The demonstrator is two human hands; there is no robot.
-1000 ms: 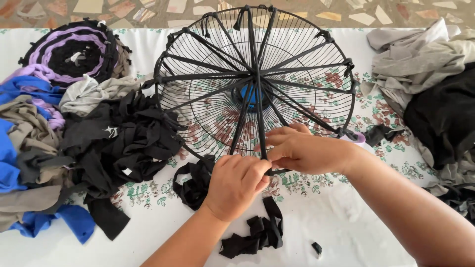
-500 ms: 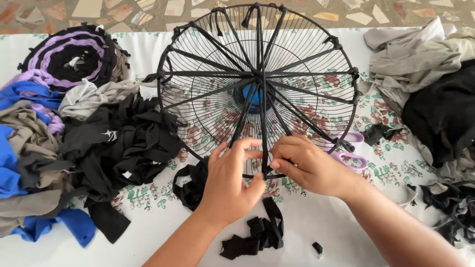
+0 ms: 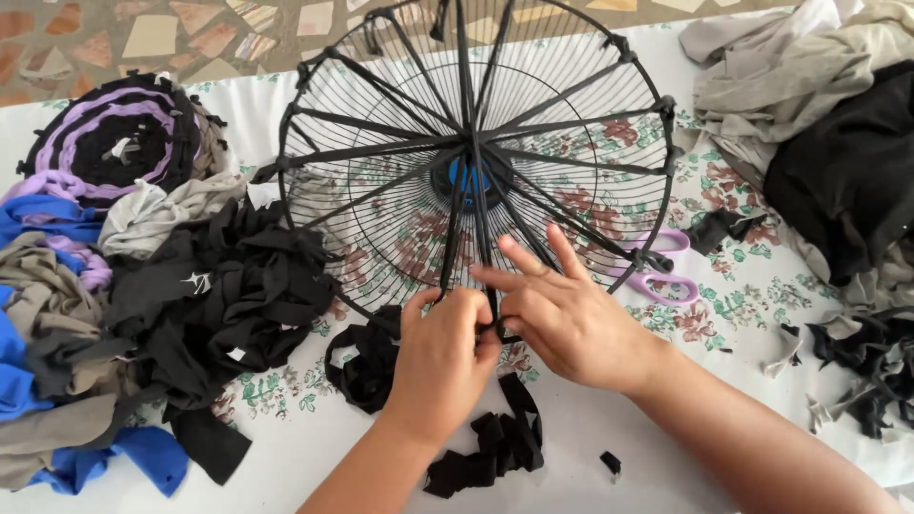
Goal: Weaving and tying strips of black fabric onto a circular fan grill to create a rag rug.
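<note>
Head view: left hand (image 3: 440, 360), right hand (image 3: 560, 319) pinch black strip (image 3: 487, 328) at fan guard (image 3: 476, 152) rim

There are two hands: one left hand (image 3: 440, 357) and one right hand (image 3: 562, 319). There is one round wire fan cover (image 3: 381, 181) with one blue middle part (image 3: 468, 177). There is one pair of purple scissors (image 3: 666, 271). There is one round mat (image 3: 114, 143) made of purple and black rings. There are two big piles of cloth, one pile on the left (image 3: 143, 314) and one pile on the right (image 3: 819, 143). Near the hands there are two loose black strips (image 3: 495, 443), plus one tiny black scrap (image 3: 610, 463). More small black scraps (image 3: 857, 371) lie at the right, too tangled to count. There is one flowery tablecloth (image 3: 743, 295).
</note>
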